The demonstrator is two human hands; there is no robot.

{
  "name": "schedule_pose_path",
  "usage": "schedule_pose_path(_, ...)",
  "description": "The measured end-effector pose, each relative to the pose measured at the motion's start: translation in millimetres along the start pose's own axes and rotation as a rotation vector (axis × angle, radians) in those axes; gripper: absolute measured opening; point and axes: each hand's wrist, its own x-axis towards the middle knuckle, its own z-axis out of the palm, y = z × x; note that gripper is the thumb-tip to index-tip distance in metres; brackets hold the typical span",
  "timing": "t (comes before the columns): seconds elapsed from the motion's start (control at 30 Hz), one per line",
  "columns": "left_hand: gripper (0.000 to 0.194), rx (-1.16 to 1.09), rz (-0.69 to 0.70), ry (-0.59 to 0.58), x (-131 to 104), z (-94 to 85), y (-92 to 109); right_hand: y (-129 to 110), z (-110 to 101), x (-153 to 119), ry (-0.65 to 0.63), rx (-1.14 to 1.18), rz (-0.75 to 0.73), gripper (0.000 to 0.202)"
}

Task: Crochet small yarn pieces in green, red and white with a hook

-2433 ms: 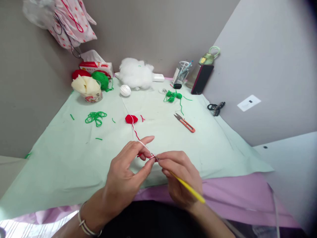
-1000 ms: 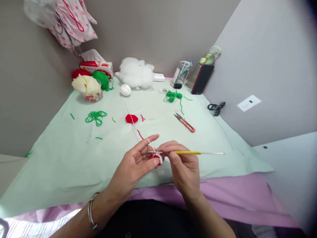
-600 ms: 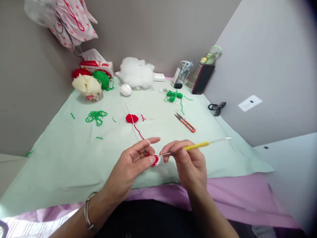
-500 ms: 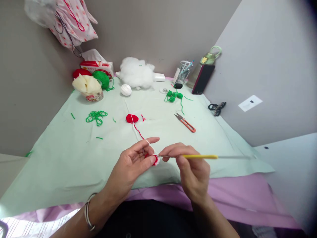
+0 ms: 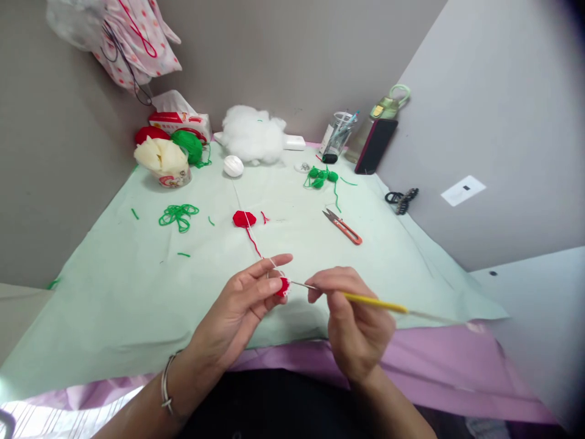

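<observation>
My left hand (image 5: 244, 299) pinches a small red crochet piece (image 5: 283, 287) with a white edge between thumb and fingers. White yarn runs over its raised index finger, back towards a white yarn ball (image 5: 233, 166). My right hand (image 5: 356, 317) is closed round a crochet hook with a yellow handle (image 5: 377, 302); the hook's metal tip is at the white edge of the piece. A red yarn bundle (image 5: 244, 219) lies beyond my left hand, its strand leading towards that hand. How the tip meets the stitches is too small to tell.
Orange-handled snips (image 5: 342, 227) lie right of centre. Green yarn lies in a loose tangle (image 5: 178, 217) at the left and in small balls (image 5: 322, 177) further back. White stuffing (image 5: 253, 135), a tissue pack (image 5: 180, 124), a clear cup (image 5: 338, 137) and a phone (image 5: 375, 146) stand along the back.
My right hand has shifted slightly right and down, with the hook tilted more. My left hand has turned, and the red piece has moved slightly left and up.
</observation>
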Motion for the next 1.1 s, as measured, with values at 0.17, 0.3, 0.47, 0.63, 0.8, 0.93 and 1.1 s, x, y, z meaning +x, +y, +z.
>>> schedule_pose_path(0.17,0.039,0.182,0.169,0.018,-2,1.5,-4,-2,6,3,-0.036,0.1,0.095,0.02)
schedule_pose_path(0.3,0.043,0.166,0.195,0.045,-2,4.0,-10,0,5,-7,-0.086,-0.213,-0.136,0.037)
schedule_pose_path(0.47,0.037,-0.054,-0.011,0.03,4,3.3,-10,6,2,-10,-0.059,-0.303,-0.188,0.038)
schedule_pose_path(0.63,0.03,0.033,0.068,0.063,6,-1.0,-6,5,5,2,0.088,0.243,0.198,0.022)
schedule_pose_path(0.8,0.035,0.22,0.178,0.015,2,-0.3,-10,7,8,2,-0.004,0.277,0.243,0.017)
schedule_pose_path(0.93,0.036,0.248,0.146,0.016,1,-1.1,-7,11,5,2,0.029,0.424,0.359,0.016)
schedule_pose_path(1.1,0.031,0.266,0.144,0.011,-2,-5.0,-3,9,0,5,-0.012,0.55,0.457,0.02)
